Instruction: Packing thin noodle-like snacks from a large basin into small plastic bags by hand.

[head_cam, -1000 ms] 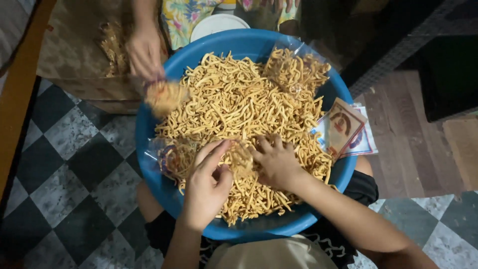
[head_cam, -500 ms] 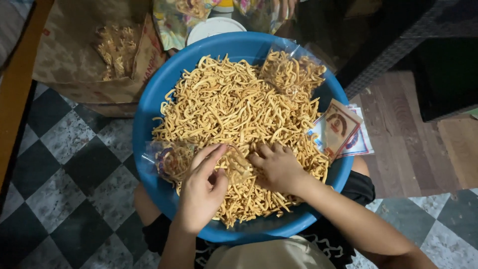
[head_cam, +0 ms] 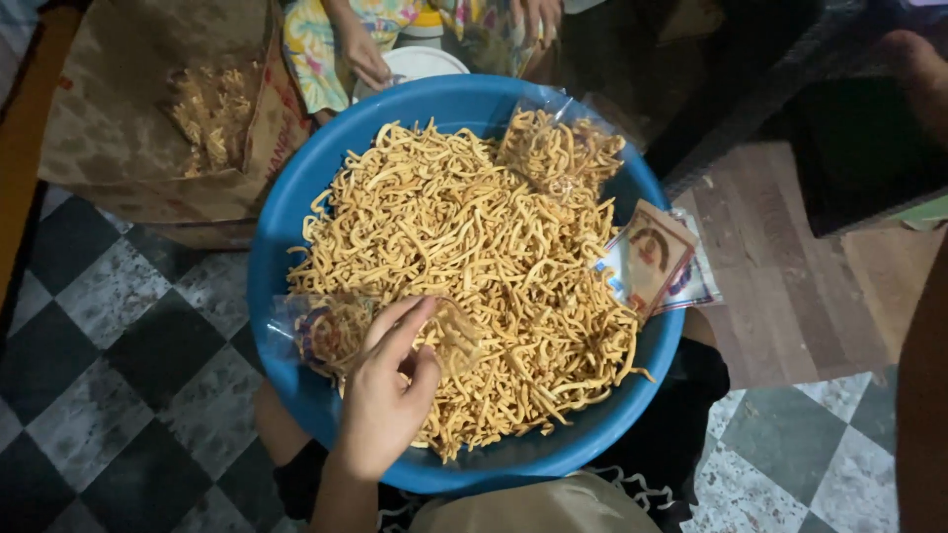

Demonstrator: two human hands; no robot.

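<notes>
The left hand is reaching in from the near rim of the blue basin, its grip closing on the mouth of a small clear bag partly filled with fried snack sticks; the fingers are lying across the bag's top, with the thumb pressing from the right. The right hand is not appearing in this view. The bag is lying inside the basin at its left side, touching the heap of sticks. A second filled clear bag is resting on the heap at the far right. The basin is sitting over the person's lap, above a black-and-white checkered floor. Printed packets are leaning on the basin's right rim. Another person's hand is hovering beyond the far rim, near a white plate. A brown paper sack is lying to the far left, holding more sticks. Open floor is lying to the left; wooden boards are lying to the right.
</notes>
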